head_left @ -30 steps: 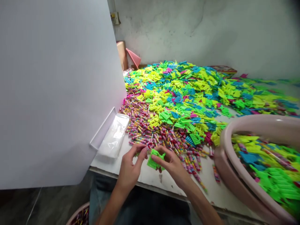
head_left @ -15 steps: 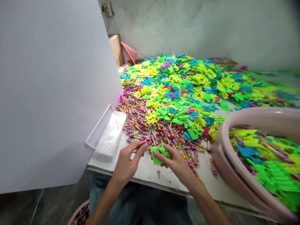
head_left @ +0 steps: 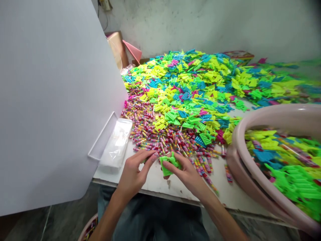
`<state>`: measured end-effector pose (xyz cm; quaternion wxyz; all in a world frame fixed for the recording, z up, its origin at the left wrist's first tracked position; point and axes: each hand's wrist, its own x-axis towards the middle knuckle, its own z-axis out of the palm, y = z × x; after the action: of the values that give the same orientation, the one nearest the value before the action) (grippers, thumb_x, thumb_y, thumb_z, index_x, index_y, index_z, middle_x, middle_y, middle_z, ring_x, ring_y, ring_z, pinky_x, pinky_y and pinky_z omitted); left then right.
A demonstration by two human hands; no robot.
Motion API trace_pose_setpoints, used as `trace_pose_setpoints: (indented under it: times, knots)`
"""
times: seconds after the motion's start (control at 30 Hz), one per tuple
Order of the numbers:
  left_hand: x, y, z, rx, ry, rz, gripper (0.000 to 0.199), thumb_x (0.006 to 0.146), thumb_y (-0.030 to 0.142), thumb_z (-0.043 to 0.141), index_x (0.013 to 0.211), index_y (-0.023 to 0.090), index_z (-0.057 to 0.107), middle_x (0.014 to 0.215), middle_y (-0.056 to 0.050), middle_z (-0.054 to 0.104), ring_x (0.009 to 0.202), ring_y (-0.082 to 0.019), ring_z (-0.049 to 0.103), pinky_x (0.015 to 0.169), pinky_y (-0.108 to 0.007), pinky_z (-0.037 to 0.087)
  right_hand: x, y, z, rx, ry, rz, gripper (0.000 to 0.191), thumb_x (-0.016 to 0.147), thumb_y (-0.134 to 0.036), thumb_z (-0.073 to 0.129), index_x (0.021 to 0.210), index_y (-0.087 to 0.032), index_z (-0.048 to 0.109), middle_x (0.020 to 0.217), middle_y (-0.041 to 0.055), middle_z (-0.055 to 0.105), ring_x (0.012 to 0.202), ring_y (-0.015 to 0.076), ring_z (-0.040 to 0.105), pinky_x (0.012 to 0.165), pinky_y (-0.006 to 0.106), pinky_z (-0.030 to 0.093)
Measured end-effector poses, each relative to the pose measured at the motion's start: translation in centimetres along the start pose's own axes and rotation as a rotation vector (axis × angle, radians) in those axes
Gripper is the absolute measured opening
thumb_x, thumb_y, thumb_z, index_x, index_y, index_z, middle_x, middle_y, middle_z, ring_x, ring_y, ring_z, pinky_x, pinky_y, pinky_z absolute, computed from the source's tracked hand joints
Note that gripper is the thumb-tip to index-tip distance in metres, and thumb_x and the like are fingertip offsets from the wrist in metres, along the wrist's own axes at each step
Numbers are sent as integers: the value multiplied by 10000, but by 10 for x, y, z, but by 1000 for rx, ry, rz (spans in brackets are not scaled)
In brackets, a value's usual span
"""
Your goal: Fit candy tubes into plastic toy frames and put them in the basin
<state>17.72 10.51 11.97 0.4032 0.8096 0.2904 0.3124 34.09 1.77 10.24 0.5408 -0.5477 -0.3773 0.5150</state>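
Green toy (head_left: pixel 165 170) is gripped between thumb and fingers of the right hand (head_left: pixel 187 170) over the white table (head_left: pixel 157 187), as the left hand (head_left: pixel 134 170) pinches a slim tube (head_left: pixel 155 154) just beside it, near heaped wrappers (head_left: pixel 175 142).

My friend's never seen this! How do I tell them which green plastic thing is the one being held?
Find the white table heaped with bright plastic pieces. At its near edge, look for the right hand, left of the pink tub. It grips the green piece, set apart because other green ones lie loose in the heap or tub.
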Motion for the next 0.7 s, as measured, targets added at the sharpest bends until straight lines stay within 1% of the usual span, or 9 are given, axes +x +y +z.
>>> trace_pose_setpoints:
  times: [0.07, 0.17, 0.23, 0.33, 0.4, 0.5, 0.6, 0.7]
  knots:
    - [1, 0, -1, 14, -7, -10, 221, 944, 293, 559, 1077, 193, 705, 977, -56, 714, 868, -163, 644, 848, -274, 503, -1, -2, -1, -31, 10, -3, 290, 844, -467, 667, 833, -193, 572, 754, -18, 560, 690, 148, 593, 614, 263, 554]
    - [1, -4, -2, 13, -67, -51, 256, 952, 333, 537, 1103, 218, 708, 1007, -57, 715, 781, -155, 633, 767, -276, 520, -2, -2, -3, -61, 8, -29, 281, 851, -455, 663, 816, -192, 571, 750, -11, 557, 694, 146, 585, 618, 256, 547]
    - [0, -7, -2, -2, -95, -96, 280, 951, 366, 531, 1104, 218, 714, 1007, -62, 712, 731, -149, 619, 698, -266, 522, -2, 0, -3, -38, -7, -34, 279, 853, -457, 662, 834, -191, 582, 757, -7, 554, 696, 147, 581, 628, 263, 556]
    - [-2, -11, -3, -70, -114, -166, 322, 947, 410, 526, 1085, 193, 718, 886, -57, 696, 673, -137, 592, 620, -241, 507, -2, 3, -2, 27, -31, -21, 295, 837, -471, 677, 872, -188, 600, 769, -3, 541, 705, 150, 570, 643, 293, 585]
    - [-3, -13, -2, -141, -120, -215, 349, 947, 428, 518, 1086, 173, 710, 798, -41, 664, 640, -126, 571, 598, -229, 495, -2, 5, -1, 41, -43, -15, 305, 831, -475, 684, 891, -186, 610, 777, -1, 538, 719, 153, 566, 659, 307, 594]
    - [-5, -16, 0, -232, -121, -268, 366, 946, 440, 518, 1092, 157, 697, 720, -12, 608, 607, -110, 539, 584, -220, 478, -1, 7, -1, 14, -56, -23, 303, 848, -476, 667, 897, -183, 611, 783, 3, 556, 729, 152, 572, 673, 303, 586]
    - [-6, -17, 0, -275, -106, -278, 360, 946, 439, 519, 1080, 158, 698, 664, 8, 542, 602, -106, 514, 573, -215, 466, -1, 8, -2, 0, -64, -36, 302, 861, -480, 650, 893, -184, 606, 773, -1, 562, 713, 147, 569, 657, 294, 581]
    - [-7, -17, -1, -256, -102, -271, 352, 941, 436, 531, 1073, 158, 704, 664, 6, 545, 606, -105, 509, 579, -214, 465, -2, 8, -1, 18, -60, -37, 306, 852, -488, 656, 881, -188, 602, 764, -11, 546, 703, 144, 563, 645, 292, 586]
